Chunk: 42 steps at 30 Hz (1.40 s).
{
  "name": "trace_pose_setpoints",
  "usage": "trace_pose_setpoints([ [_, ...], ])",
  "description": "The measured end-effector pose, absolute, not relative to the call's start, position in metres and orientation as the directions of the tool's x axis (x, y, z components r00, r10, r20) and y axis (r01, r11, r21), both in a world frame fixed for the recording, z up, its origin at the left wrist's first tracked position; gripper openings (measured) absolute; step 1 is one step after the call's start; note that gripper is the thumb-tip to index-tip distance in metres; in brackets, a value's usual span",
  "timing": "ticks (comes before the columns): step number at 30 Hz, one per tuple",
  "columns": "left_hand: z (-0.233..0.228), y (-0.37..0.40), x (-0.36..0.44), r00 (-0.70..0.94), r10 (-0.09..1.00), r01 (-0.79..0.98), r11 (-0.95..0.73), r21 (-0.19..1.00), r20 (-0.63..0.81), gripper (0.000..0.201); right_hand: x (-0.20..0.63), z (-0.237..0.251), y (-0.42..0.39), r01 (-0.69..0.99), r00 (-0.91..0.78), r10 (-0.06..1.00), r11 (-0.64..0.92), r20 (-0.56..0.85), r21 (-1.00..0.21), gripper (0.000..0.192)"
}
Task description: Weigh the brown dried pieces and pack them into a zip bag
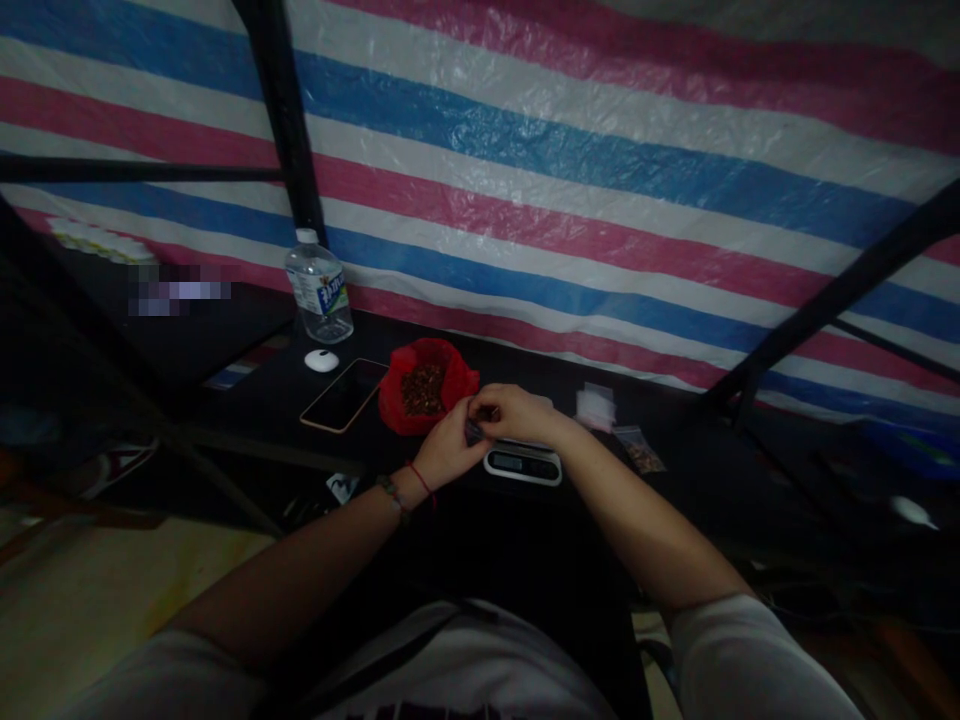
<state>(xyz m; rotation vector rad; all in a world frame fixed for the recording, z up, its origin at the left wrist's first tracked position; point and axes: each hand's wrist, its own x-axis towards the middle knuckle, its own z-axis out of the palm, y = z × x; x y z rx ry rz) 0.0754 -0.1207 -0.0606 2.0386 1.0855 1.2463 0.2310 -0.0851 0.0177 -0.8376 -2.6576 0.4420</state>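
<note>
Stretching wide under dim light, the black desk runs along a tarp wall striped in pink, blue and white, with black frame poles crossing in front of it. Both hands meet over the desk's middle: the left hand and the right hand are pinched together on a small dark packet, fingers closed on it from either side; what it contains is too dark to tell. Just below the hands sits a small digital scale, partly covered by the right wrist. Touching the left hand's far side is an open red bag filled with brownish bits. Left of the bag lies a phone, screen up, then a small white oval object and an upright water bottle near the wall. Right of the hands lie a clear plastic bag and a small filled packet. A pale floor shows at lower left.
</note>
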Motion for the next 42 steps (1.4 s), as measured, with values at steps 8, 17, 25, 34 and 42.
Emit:
trace_pose_setpoints([
  [8,-0.055,-0.129,0.078,0.226,0.820,0.319,-0.572,0.756,0.525,0.054,0.228,0.028,-0.110,0.584,-0.702,0.691,0.698,0.175,-0.415,0.025],
  [17,-0.052,-0.139,0.085,0.222,0.811,0.325,-0.585,0.743,0.542,0.062,0.234,0.033,-0.146,0.521,-0.597,0.690,0.722,0.409,-0.456,0.020],
  [25,-0.048,-0.148,0.087,0.356,0.841,0.156,-0.483,0.862,0.407,0.083,0.252,0.014,-0.173,0.578,-0.478,0.788,0.615,0.388,-0.536,0.010],
  [34,-0.045,-0.140,0.077,0.796,0.604,-0.066,0.144,0.987,-0.035,0.041,0.273,0.010,-0.166,0.418,-0.277,0.839,0.544,0.468,-0.727,0.011],
  [42,-0.041,-0.143,0.083,0.691,0.721,0.058,0.016,0.998,-0.052,0.031,0.276,-0.015,-0.158,0.309,-0.157,0.975,0.197,0.155,-0.930,0.026],
])
